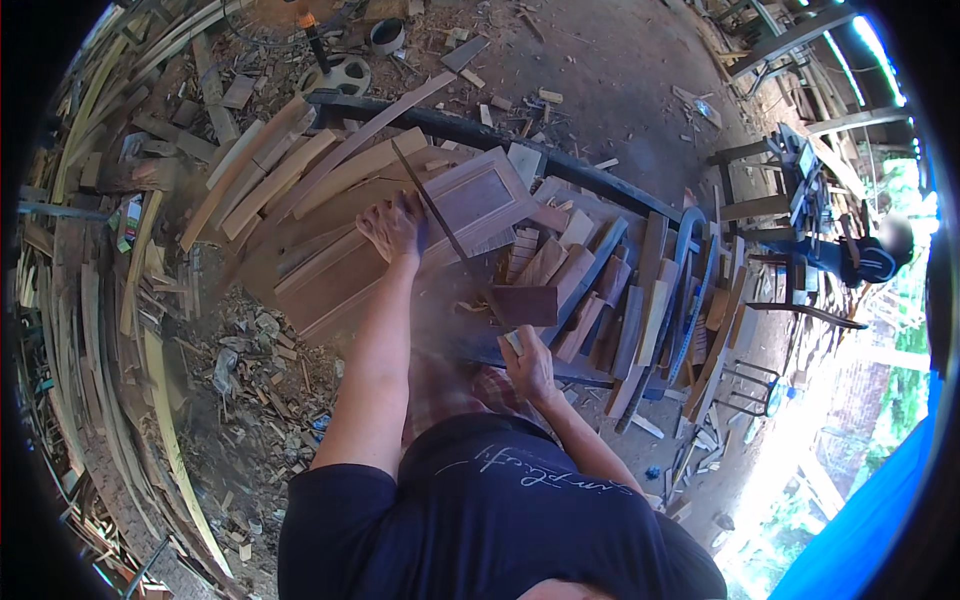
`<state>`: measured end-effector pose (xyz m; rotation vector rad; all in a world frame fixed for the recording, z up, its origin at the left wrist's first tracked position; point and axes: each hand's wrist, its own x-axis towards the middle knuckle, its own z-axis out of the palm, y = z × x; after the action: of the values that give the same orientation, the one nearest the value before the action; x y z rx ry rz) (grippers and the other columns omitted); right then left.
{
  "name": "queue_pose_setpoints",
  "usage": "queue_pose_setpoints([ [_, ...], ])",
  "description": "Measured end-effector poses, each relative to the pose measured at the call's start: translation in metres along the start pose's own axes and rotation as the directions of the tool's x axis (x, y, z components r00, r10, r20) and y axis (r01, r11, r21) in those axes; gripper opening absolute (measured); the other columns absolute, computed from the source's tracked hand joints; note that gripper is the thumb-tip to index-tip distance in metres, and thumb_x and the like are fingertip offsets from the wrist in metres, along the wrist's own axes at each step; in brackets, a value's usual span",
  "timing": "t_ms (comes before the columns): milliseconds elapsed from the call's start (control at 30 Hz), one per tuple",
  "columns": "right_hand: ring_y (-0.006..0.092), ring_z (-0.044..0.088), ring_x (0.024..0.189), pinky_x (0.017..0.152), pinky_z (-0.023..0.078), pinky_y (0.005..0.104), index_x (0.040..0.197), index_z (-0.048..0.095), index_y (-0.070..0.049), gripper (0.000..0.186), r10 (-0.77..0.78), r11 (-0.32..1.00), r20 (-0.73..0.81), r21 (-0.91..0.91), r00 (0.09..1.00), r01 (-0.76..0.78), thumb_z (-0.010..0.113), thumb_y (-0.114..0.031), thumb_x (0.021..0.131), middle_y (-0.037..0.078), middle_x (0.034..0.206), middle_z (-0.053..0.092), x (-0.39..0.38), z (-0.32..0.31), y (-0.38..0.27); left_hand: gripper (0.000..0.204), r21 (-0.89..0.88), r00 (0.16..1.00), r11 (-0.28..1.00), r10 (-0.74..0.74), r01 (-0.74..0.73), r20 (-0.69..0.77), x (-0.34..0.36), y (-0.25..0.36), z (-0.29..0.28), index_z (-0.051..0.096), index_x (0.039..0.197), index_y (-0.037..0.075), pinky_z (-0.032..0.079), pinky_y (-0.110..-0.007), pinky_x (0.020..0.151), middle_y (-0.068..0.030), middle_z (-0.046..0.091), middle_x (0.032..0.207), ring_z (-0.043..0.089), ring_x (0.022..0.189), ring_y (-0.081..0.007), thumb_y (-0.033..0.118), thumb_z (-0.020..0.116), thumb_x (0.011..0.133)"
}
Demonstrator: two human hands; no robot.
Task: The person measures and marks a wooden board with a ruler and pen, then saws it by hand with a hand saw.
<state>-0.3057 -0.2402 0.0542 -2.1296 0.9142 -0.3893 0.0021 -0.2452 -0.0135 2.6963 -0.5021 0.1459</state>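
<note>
We're over a cluttered wood pile, centre of frame. Our left hand [393, 227] is spread flat, palm down, on the framed wooden panel [478, 197] just above centre; fingers apart, pressing rather than gripping, likely to pin the panel against the stack of planks [300, 180] under it. A thin dark strip [440, 225], possibly a saw blade or a slat, runs diagonally from beside that hand down toward centre; we cannot tell which.

Our right hand [527, 362] sits lower centre, fingers curled closed around a small pale object [513, 342]. We cannot tell what it is; it may be a handle end tied to the strip, but the join is hidden by haze or dust.

A dark reddish block [524, 305] lies just above the right hand, apart from it. Short offcuts [600, 290] fan out to the right, leaning on a dark metal bar [480, 135] that crosses the upper middle; it appears to carry the pile.

Shavings and scraps [255, 350] litter the ground at lower left. Another person [875, 258] sits at far right, well apart.
</note>
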Motion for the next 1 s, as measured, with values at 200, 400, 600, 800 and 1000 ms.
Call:
queue_pose_setpoints([
  [200,0.0424,0.061,0.072,0.061,0.049,0.0486,0.090,0.050,-0.003,0.023,-0.057,0.993,0.015,-0.107,0.998,0.058,0.067,-0.019,0.091,0.020,0.081,0.060,0.001,-0.002,-0.002,0.035,0.021,1.000,1.000,0.018,-0.018,0.017,-0.003,0.002,-0.004,0.071,0.098,0.013,0.023,-0.054,0.106,-0.0156,0.067,0.102,0.054,0.114,-0.0331,0.041,0.050,0.093],
  [400,0.0416,0.061,0.072,0.061,0.049,0.0489,0.091,0.047,-0.004,0.023,-0.037,0.985,0.070,-0.167,0.997,0.048,0.065,-0.019,0.091,0.019,0.081,0.058,0.003,0.000,-0.008,0.034,0.031,0.999,0.998,0.045,-0.046,0.017,-0.001,-0.002,-0.001,0.070,0.100,0.013,0.024,-0.054,0.105,-0.0146,0.064,0.105,0.054,0.111,-0.0330,0.038,0.049,0.094],
  [600,0.0413,0.061,0.072,0.061,0.050,0.0492,0.094,0.046,-0.005,0.024,-0.064,0.983,0.047,-0.168,0.997,0.071,0.065,-0.018,0.091,0.019,0.080,0.057,0.016,0.014,-0.001,0.034,0.044,0.995,0.998,0.031,-0.035,0.098,0.000,0.004,0.001,0.070,0.101,0.013,0.024,-0.054,0.105,-0.0127,0.063,0.107,0.052,0.112,-0.0315,0.036,0.046,0.095],
  [800,0.0404,0.061,0.073,0.062,0.050,0.0491,0.097,0.045,-0.006,0.023,-0.077,0.972,0.068,-0.216,0.995,0.090,0.065,-0.017,0.090,0.018,0.082,0.056,0.016,0.013,0.001,0.034,0.123,1.000,0.992,-0.012,0.011,0.010,-0.004,0.007,0.014,0.069,0.105,0.016,0.023,-0.055,0.106,-0.0088,0.065,0.109,0.051,0.115,-0.0299,0.034,0.043,0.096],
  [1000,0.0396,0.062,0.074,0.062,0.051,0.0487,0.097,0.046,-0.007,0.023,-0.053,0.977,0.065,-0.204,0.997,0.065,0.065,-0.017,0.089,0.017,0.082,0.056,0.021,0.015,0.005,0.030,0.133,0.994,0.991,-0.040,0.026,0.104,-0.002,0.014,0.003,0.068,0.105,0.018,0.023,-0.053,0.106,-0.0073,0.065,0.108,0.051,0.114,-0.0276,0.031,0.042,0.096],
])
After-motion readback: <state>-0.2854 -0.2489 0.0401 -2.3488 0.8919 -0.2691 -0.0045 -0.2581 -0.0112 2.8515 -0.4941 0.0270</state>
